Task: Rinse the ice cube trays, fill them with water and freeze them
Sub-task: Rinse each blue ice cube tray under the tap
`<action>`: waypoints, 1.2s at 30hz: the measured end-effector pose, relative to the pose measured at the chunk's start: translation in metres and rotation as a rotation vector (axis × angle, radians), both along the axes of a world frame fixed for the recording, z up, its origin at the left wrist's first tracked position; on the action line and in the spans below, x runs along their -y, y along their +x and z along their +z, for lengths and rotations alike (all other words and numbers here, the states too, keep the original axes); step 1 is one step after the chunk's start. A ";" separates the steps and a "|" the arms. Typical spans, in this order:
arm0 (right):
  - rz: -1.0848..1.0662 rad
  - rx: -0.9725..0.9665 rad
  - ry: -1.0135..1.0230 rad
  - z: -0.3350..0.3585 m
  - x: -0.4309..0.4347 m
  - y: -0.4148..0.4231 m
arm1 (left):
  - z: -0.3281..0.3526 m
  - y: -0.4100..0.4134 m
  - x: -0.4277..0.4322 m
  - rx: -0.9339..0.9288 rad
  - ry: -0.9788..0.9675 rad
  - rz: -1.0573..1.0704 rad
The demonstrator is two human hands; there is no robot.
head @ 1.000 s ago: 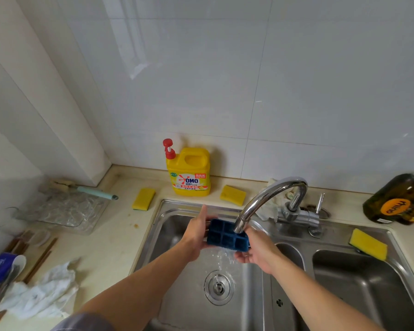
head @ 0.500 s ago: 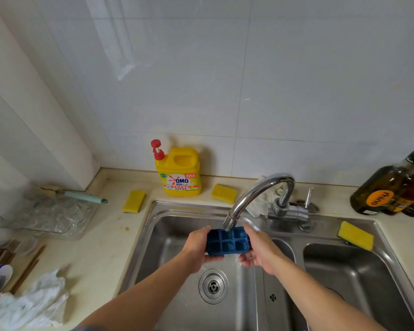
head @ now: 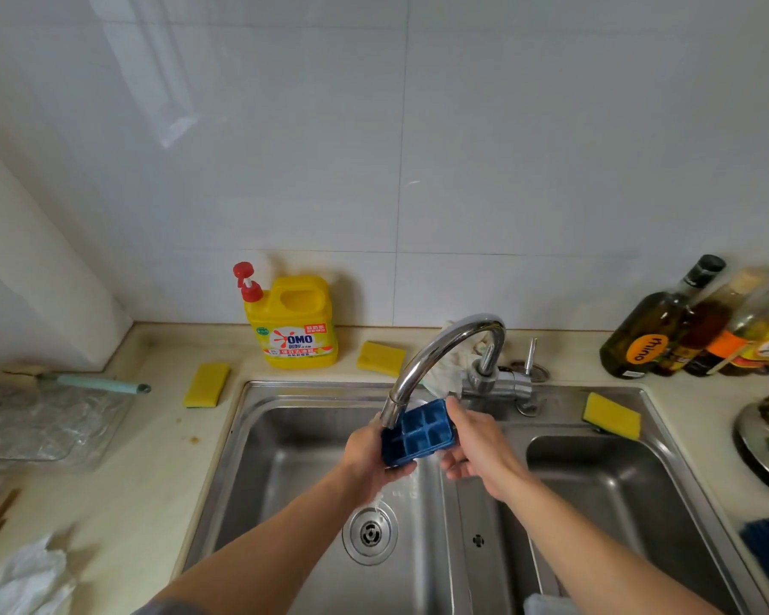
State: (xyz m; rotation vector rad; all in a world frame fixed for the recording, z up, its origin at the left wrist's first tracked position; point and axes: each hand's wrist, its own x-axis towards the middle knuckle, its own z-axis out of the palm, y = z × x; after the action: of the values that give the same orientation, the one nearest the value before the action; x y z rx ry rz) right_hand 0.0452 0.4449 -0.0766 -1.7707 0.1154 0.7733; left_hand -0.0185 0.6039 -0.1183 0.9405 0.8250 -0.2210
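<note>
In the head view, a blue ice cube tray (head: 418, 430) is held just below centre, tilted down to the left under the spout of the faucet (head: 440, 352). What its compartments hold cannot be told. Water is seen running off its lower end into the left basin of the sink (head: 258, 441). The tray's lower left end is gripped by the left hand (head: 365, 459), fingers curled beneath. The right hand (head: 476, 450) is set at the tray's right edge, thumb laid against it, fingers relaxed and spread underneath. Both forearms are stretched up from the bottom edge.
</note>
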 end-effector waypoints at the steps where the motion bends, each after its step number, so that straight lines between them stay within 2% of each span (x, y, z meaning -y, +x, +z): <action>1: -0.013 -0.014 -0.004 -0.002 -0.002 -0.001 | 0.002 0.000 -0.003 0.009 0.050 0.009; 5: -0.076 -0.169 0.047 -0.011 -0.019 -0.011 | 0.010 -0.003 -0.023 0.049 0.346 0.055; 11: -0.077 -0.348 0.181 -0.018 -0.051 -0.019 | 0.018 -0.020 -0.059 0.112 0.774 -0.009; 14: -0.111 -0.405 0.222 -0.018 -0.062 -0.020 | 0.019 -0.027 -0.068 0.118 0.871 -0.024; 18: -0.138 -0.434 0.257 -0.018 -0.067 -0.016 | 0.019 -0.028 -0.070 0.131 0.910 -0.053; 25: -0.218 -0.351 0.195 -0.018 -0.052 -0.001 | 0.013 -0.017 -0.060 0.151 0.833 -0.124; 27: -0.232 -0.293 0.171 -0.017 -0.045 0.004 | 0.009 -0.013 -0.053 0.147 0.706 -0.128; 31: -0.247 -0.209 0.136 -0.013 -0.028 0.011 | 0.001 -0.009 -0.035 0.114 0.332 -0.081; 36: -0.241 -0.132 0.107 -0.008 -0.008 0.013 | -0.008 -0.002 -0.019 0.113 0.116 -0.113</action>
State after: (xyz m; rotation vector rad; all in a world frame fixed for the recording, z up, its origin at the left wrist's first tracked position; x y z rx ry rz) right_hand 0.0583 0.4530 -0.0850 -1.5702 0.3624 0.7069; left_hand -0.0204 0.6228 -0.1267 1.1001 0.6866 -0.2178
